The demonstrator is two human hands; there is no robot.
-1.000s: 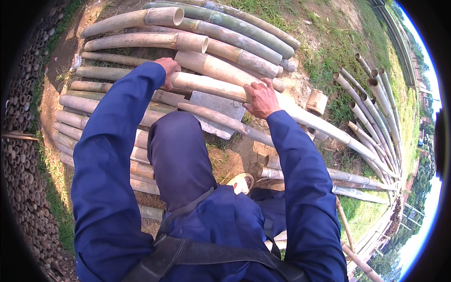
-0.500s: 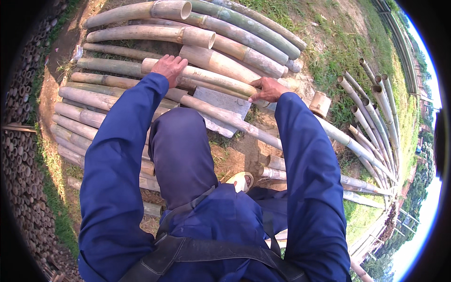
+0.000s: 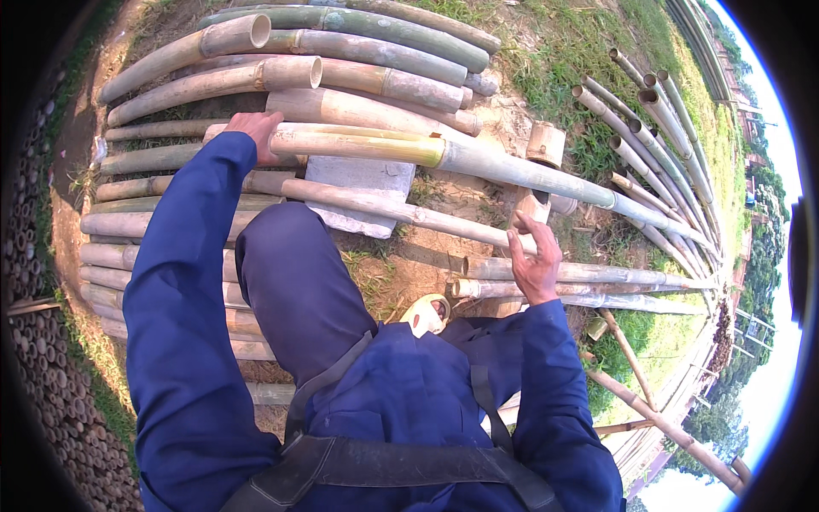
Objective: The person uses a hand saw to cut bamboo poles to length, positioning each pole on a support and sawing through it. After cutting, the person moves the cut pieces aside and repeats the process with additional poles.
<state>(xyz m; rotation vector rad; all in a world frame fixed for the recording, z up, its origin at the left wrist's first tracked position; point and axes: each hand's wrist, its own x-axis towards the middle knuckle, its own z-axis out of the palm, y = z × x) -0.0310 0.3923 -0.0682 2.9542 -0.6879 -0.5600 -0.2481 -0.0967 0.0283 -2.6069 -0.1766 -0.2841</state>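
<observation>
A long bamboo pole runs left to right in front of me, its left part pale yellow and its right part greyish green. My left hand is closed over the pole near its left end. My right hand is off this pole, lower and to the right, with loosely bent fingers apart. It is beside the right end of a thinner bamboo pole; whether it touches that end is unclear. A grey stone block lies under the poles, close to my knee.
Several bamboo poles lie at the far left, more at the left. Upright bamboo stub stands beside the pole. A bundle of bamboo fans out at the right. Stacked bamboo ends fill the lower left.
My right hand has let go of the long pole and moved right and towards me. My left hand keeps its grip. The view has shifted, showing more of the pole's right part.
</observation>
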